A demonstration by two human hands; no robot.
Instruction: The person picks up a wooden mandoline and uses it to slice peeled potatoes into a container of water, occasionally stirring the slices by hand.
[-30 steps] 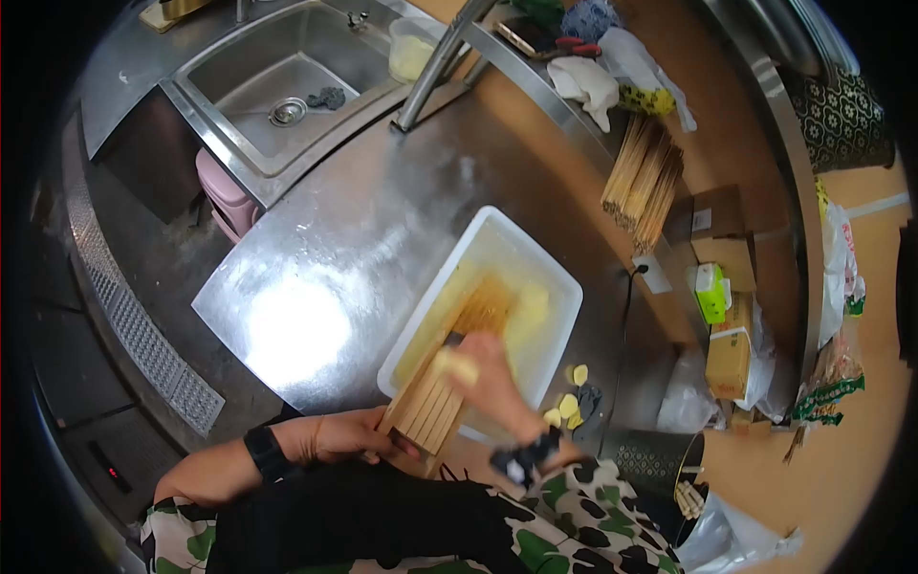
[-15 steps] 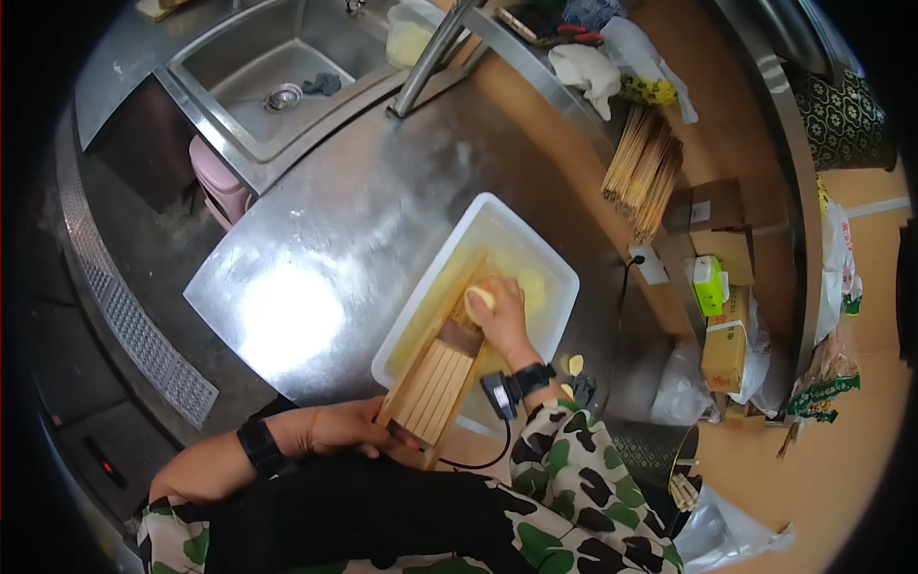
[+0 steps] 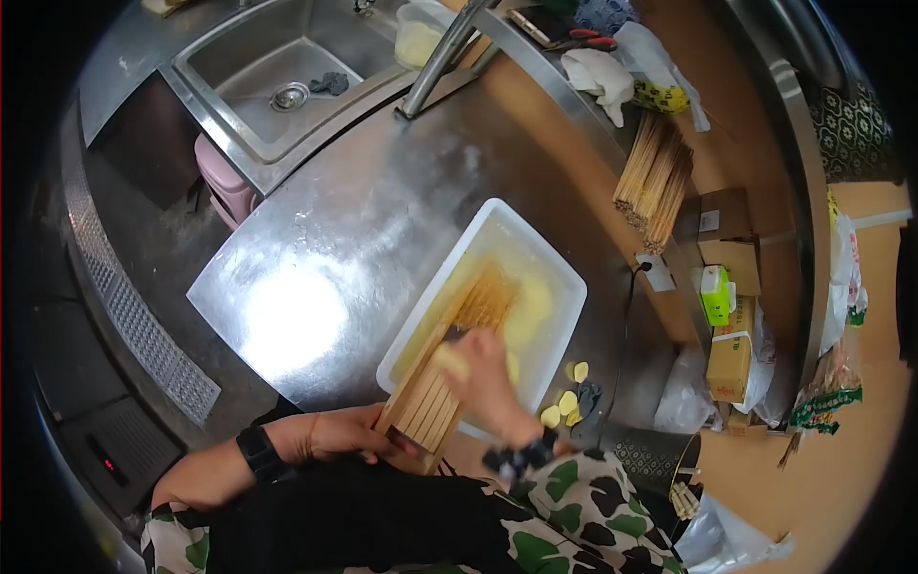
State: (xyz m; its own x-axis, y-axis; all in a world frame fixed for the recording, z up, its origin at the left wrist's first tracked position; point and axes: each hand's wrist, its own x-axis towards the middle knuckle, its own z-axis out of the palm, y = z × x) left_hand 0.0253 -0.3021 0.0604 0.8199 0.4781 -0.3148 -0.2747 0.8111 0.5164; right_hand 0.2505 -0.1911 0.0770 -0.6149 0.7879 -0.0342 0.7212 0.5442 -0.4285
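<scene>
A long wooden slicer [image 3: 426, 397] slants from my body into a white tub [image 3: 571, 287] that holds yellowish liquid and pale slices. My left hand [image 3: 352, 432] is closed round the slicer's near end at its left side. A peeled potato-like piece [image 3: 450, 363] is pressed on the slicer's slatted face by my right hand [image 3: 486, 378], which is blurred by motion. The slicer's far end lies inside the tub. Several pale yellow pieces [image 3: 568, 404] rest on the metal table beside the tub, next to a dark cloth.
The steel table [image 3: 354, 220] reaches left to a sink [image 3: 287, 86]. On the right shelf are bundled skewers [image 3: 655, 177], a white cloth [image 3: 598, 77], red-handled scissors [image 3: 591, 39] and cardboard boxes [image 3: 730, 359]. A metal post [image 3: 440, 62] rises behind the tub.
My right hand has slid with the piece from the slicer's upper part down onto the slats, toward my body. My left hand keeps its hold. The view has shifted slightly.
</scene>
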